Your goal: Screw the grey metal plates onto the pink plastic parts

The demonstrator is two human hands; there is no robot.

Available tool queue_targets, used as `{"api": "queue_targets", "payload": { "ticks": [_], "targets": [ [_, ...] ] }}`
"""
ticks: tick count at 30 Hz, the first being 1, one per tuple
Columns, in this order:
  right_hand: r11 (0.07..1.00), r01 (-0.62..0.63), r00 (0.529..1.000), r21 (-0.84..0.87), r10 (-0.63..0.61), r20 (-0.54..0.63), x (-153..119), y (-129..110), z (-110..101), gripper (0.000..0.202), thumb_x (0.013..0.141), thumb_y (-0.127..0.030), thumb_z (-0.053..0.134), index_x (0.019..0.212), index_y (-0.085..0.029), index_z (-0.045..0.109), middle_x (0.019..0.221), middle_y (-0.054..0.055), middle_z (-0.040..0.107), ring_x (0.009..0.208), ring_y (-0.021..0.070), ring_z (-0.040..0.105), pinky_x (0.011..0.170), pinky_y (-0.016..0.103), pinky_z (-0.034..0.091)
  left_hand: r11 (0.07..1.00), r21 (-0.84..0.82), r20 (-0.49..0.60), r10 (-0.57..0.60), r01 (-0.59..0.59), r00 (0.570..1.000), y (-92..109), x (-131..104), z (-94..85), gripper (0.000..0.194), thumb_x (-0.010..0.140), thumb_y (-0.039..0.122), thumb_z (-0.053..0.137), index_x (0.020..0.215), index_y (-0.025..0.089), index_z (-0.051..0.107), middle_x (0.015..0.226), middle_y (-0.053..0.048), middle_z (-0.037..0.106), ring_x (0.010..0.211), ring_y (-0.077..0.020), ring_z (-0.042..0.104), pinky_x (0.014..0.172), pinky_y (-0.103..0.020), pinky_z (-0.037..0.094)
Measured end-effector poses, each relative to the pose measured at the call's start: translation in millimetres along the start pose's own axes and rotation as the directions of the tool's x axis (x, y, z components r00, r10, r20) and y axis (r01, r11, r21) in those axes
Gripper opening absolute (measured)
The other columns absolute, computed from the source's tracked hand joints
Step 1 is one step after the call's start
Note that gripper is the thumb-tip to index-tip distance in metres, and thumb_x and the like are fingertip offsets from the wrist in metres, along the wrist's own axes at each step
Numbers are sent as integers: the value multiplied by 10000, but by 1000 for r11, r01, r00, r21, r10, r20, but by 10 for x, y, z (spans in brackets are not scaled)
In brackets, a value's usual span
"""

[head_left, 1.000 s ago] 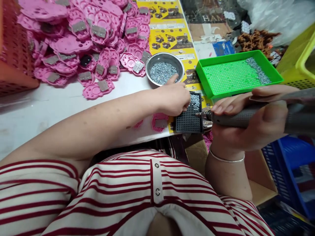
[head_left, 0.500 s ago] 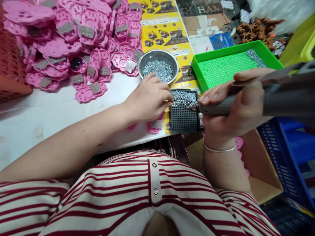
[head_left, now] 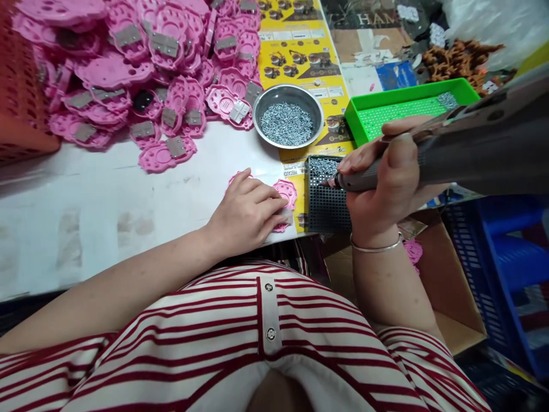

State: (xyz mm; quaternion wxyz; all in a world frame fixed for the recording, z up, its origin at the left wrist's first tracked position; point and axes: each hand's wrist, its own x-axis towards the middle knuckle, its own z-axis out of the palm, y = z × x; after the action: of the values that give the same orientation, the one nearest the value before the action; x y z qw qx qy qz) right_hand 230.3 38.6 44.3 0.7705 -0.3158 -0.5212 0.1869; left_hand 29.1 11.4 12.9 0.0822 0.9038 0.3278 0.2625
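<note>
My left hand [head_left: 246, 212] lies flat on a pink plastic part [head_left: 286, 193] at the table's near edge, fingers spread over it. My right hand [head_left: 386, 189] grips a grey electric screwdriver [head_left: 454, 151], its tip over the black screw tray [head_left: 328, 197], which holds small screws at its far end. A steel bowl of screws [head_left: 287, 117] stands just beyond the tray.
A big heap of pink parts with metal plates [head_left: 141, 63] fills the far left beside an orange crate [head_left: 21, 86]. A green tray [head_left: 407, 109] with screws sits at right. Blue crate [head_left: 506, 269] and cardboard box [head_left: 446, 309] stand below the table edge.
My left hand moved back from the black screw tray and bowl to the pink part at the near edge. The screwdriver tip shifted slightly left over the tray.
</note>
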Motion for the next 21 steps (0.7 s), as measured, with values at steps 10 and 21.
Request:
{"api": "queue_targets", "payload": {
  "ticks": [10, 21],
  "targets": [
    [995, -10, 1000, -102, 10, 1, -7, -9, 41, 282, 854, -515, 696, 919, -242, 668, 558, -80, 433, 418, 57, 482, 390, 214, 418, 1000, -5, 28, 1, -1, 1000, 1, -10, -7, 266, 984, 324, 547, 972, 190, 777, 963, -73, 750, 919, -247, 615, 1105, -583, 402],
    [994, -8, 1000, 110, 11, -27, -44, -322, 4, 98, 885, -399, 683, 896, -302, 692, 630, -110, 551, 521, 6, 554, 529, 172, 520, 998, 31, 118, -59, 56, 991, 20, -41, -55, 235, 932, 379, 635, 1021, 220, 783, 1014, -73, 744, 983, -269, 605, 1125, -593, 371]
  ]
}}
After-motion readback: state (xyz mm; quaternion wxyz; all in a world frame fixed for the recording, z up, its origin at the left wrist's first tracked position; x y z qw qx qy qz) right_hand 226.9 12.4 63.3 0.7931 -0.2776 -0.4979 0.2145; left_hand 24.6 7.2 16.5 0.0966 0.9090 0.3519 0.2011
